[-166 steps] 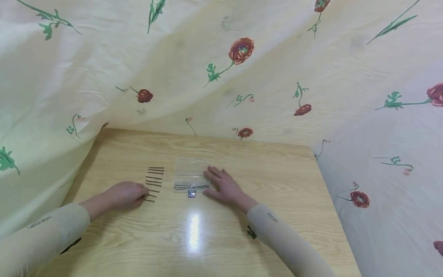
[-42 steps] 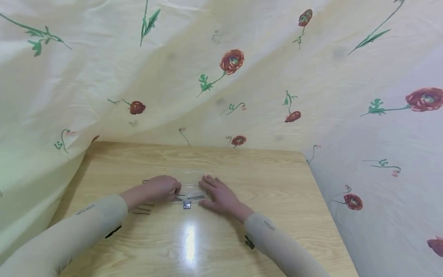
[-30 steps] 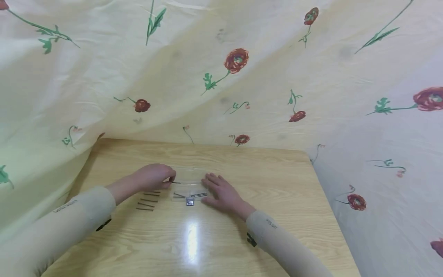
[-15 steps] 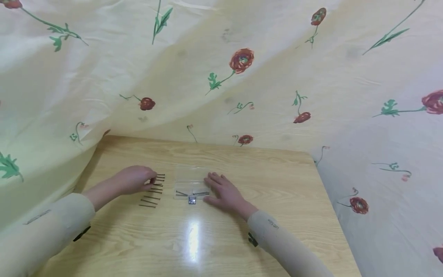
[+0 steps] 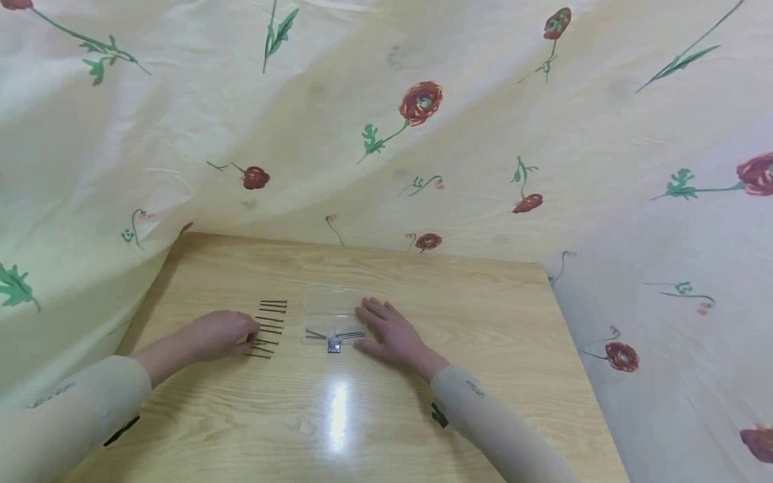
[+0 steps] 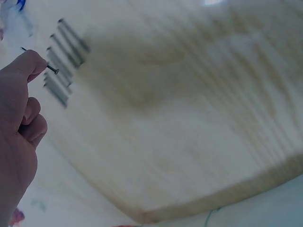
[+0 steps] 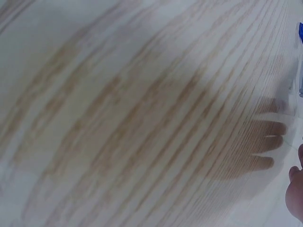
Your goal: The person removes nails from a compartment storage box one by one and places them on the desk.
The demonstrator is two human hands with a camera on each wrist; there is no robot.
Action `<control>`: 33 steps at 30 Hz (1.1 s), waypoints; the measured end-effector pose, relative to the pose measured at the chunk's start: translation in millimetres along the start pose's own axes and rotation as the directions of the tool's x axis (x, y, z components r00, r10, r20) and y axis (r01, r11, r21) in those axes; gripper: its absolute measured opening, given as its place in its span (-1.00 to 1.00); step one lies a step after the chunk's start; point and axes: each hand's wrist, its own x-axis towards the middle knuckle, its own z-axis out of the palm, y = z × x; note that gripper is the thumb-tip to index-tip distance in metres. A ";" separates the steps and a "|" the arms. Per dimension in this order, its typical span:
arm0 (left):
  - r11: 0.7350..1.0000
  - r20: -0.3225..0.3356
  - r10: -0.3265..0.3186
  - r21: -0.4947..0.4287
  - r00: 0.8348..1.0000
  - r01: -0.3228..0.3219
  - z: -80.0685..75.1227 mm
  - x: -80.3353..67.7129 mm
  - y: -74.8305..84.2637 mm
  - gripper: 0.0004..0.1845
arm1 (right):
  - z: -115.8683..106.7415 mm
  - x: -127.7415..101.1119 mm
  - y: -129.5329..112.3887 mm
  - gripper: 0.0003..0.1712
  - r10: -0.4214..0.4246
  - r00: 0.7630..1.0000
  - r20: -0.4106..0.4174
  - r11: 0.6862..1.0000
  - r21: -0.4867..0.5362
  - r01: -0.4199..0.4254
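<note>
beside the nails [image 5: 268,327], left hand [image 5: 219,335] drew nearer (pinching one)

1. A light wooden table [image 5: 423,416] with visible grain fills the lower middle of the head view; a bright glare patch [image 5: 338,412] of overhead light sits on it near the bottom centre.
2. A pale cream floral cloth [image 5: 483,121] drapes behind and on both sides of the table, covering the whole upper frame; it bears red flowers [image 5: 421,102] and green stems, with soft folds.
3. At the right the cloth looks slightly lilac; at the left, yellowish-green.
</note>
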 end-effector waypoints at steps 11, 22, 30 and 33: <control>0.996 -0.053 0.038 -0.077 0.998 -0.042 39.8 -15.4 5.5 -0.71 | -0.5 1.9 0.1 -0.08 0.005 1.000 0.016 1.000 -0.021 -0.005; 0.997 -0.147 0.063 -0.040 0.987 -0.069 51.6 -17.4 10.0 -0.69 | -0.2 3.1 -0.1 -0.07 0.011 1.000 0.026 0.999 -0.031 -0.010; 0.998 -0.103 -0.013 -0.056 0.995 0.007 50.2 -20.1 9.5 -0.68 | -1.3 4.3 -0.6 -0.08 0.006 1.000 0.024 0.999 -0.033 -0.005; 0.997 -0.098 -0.027 -0.069 0.995 0.021 50.7 -19.7 8.4 -0.69 | -1.6 4.3 -0.7 -0.08 0.008 1.000 0.028 1.000 -0.029 -0.007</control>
